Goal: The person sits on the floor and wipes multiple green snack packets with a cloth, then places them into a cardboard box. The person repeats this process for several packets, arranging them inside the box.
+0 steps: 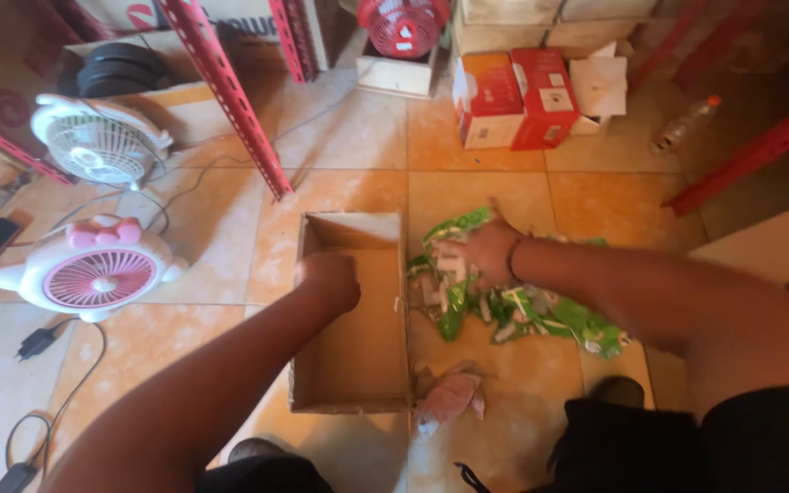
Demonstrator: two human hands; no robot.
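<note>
Bracing the cardboard box on the floor, my left hand curls over its left wall; my right hand closes on green packets beside its right wall—I'd gather them firmly.

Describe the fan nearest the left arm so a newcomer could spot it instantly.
Start at the open cardboard box on the orange tiled floor, where the left hand rests. Look left: the pink fan lies there. Unlike the plain white fan behind it, it has a pink grille, ears and a bow.
</note>
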